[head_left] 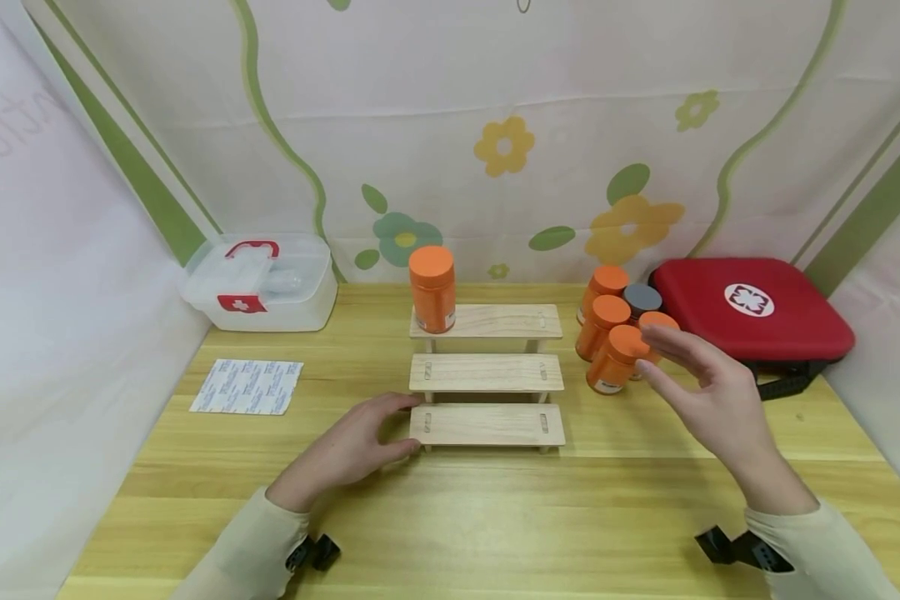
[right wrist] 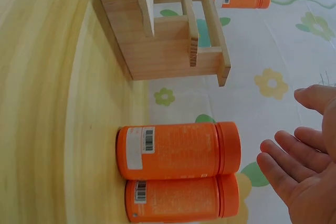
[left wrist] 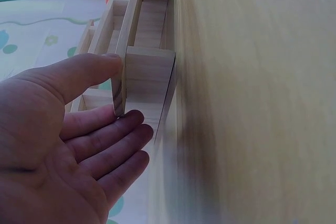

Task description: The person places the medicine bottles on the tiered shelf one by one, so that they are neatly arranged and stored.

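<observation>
A three-step wooden rack (head_left: 487,372) stands in the middle of the table. My left hand (head_left: 352,442) holds the left end of its lowest step, thumb at the front edge and index finger at the back; the left wrist view shows the other fingers (left wrist: 118,150) extended. One orange bottle (head_left: 432,292) stands upright at the left of the top step. To the rack's right, several orange-lidded bottles (head_left: 613,367) stand grouped with a grey-lidded one (head_left: 642,300). Over this group is my right hand (head_left: 708,396), thumb and fingers apart; the right wrist view shows it holding nothing, beyond the lids.
A red first-aid case (head_left: 750,321) with a black handle lies behind the bottles at right. At the back left stands a translucent first-aid box (head_left: 270,287). A white printed blister sheet (head_left: 247,387) lies in front of it. A patterned curtain (head_left: 420,133) closes off the back.
</observation>
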Demonstrator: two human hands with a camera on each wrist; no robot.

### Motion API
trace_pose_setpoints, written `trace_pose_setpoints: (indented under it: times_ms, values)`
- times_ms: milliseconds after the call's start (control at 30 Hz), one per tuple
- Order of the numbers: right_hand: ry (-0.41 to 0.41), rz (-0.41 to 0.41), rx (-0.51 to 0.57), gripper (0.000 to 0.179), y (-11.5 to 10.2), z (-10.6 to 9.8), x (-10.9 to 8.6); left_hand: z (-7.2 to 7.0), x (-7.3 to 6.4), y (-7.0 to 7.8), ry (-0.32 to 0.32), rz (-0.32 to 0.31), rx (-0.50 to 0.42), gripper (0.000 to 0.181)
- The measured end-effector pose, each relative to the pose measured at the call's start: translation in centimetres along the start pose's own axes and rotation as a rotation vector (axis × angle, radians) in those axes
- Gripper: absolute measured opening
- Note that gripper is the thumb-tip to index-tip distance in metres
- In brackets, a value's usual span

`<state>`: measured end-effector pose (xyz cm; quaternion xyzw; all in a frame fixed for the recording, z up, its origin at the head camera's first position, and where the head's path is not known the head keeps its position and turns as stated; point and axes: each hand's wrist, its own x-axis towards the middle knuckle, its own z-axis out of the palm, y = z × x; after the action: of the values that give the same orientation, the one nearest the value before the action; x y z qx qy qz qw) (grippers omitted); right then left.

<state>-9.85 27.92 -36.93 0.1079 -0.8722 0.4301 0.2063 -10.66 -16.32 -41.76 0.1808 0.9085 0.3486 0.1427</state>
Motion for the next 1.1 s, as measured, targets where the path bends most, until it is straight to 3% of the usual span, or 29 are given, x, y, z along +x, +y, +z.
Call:
trace_pose_setpoints:
  times_ms: [400, 600, 1100]
  values:
    - [0.007, 0.165, -0.001, 0.046, 2.1, -0.4, -1.1, -0.1, -0.1, 0.1, 0.002, -0.013, 0.002, 0.058]
    - [-0.021, 0.267, 0.025, 0.052, 3.2, -0.1, -1.2, -0.1, 0.0, 0.1, -0.001, -0.01, 0.006, 0.058]
    - [0.001, 0.293, 0.092, 0.062, 4.1, 2.4, -1.0, 0.1, 0.0, 0.0, 0.001, -0.017, 0.003, 0.057]
